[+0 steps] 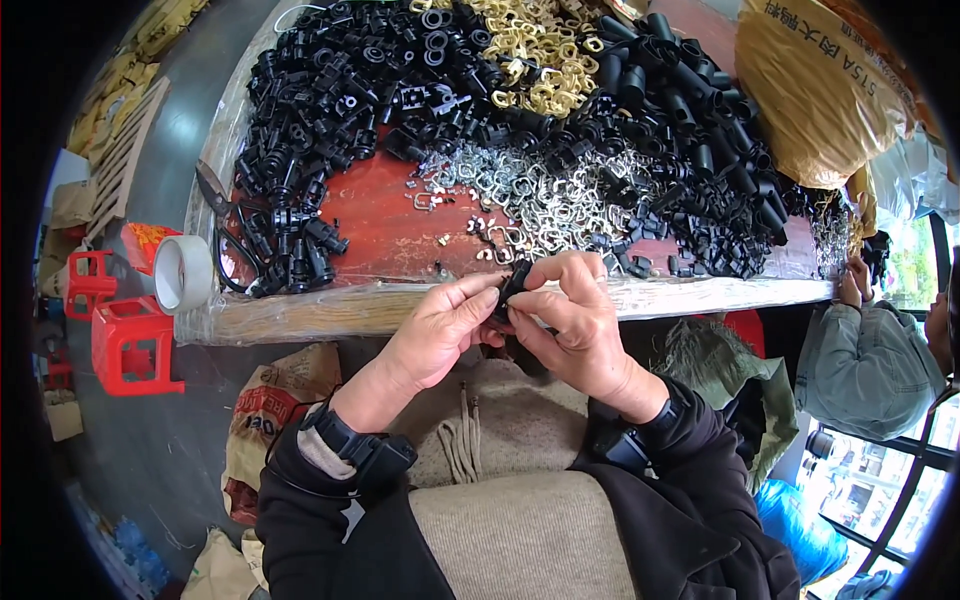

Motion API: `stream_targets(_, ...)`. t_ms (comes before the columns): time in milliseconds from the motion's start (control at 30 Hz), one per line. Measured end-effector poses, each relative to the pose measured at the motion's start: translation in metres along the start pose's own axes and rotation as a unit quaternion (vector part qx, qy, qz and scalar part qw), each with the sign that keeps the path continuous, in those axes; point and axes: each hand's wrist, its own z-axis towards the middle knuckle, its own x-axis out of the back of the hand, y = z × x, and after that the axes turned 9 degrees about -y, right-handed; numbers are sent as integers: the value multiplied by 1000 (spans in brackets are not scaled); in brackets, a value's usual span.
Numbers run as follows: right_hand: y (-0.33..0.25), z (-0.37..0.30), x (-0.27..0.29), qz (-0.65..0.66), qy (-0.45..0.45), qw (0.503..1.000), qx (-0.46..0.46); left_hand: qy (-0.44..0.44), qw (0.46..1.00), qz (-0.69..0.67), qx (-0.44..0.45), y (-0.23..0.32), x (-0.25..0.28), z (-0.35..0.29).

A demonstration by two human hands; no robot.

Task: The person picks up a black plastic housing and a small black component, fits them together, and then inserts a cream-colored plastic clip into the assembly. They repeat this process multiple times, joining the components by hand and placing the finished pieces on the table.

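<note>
Close to the table's near edge, my left hand [452,325] and my right hand [575,322] meet around a small black plastic part [514,284]. My left fingers pinch it from one side while the right thumb and fingers press on it from the other. Its exact kind is partly hidden by my fingers. Just beyond lie silver metal clips [545,200] in a loose heap. Behind them are piled black plastic fittings [350,85], gold-coloured metal rings [540,55] and black tubes [685,100].
Scissors [212,190] and a tape roll [183,274] are at the table's left end. Red plastic stools [135,350] stand on the floor at left. A brown plastic bag [825,90] sits at the far right. Another person's sleeve [865,365] shows at the right edge.
</note>
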Motion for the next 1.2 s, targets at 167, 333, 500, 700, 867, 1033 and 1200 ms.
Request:
stream_targets(167, 3, 1, 1, -25, -21, 999, 10, 5, 999, 35, -3, -2, -1, 0)
stream_targets(333, 2, 3, 4, -34, -44, 998, 7, -3, 994, 111, 1, 1, -7, 1)
stream_targets(500, 2, 6, 3, -52, -72, 996, -2, -20, 987, 159, 12, 5, -5, 3)
stream_targets(700, 11, 10, -1, -2, -30, 999, 10, -12, 997, 65, 40, 6, 4, 7)
stream_targets(867, 29, 15, 14, -59, 28, 997, -29, 2, 999, -45, 15, 9, 8, 9)
stream_targets(1033, 73, 15, 15, -262, -105, 951, -129, 6, 997, -80, -8, 9, 10, 13)
stream_targets(1200, 91, 17, 10, -270, -87, 954, -98, 9, 996, -91, -24, 6, 12, 14)
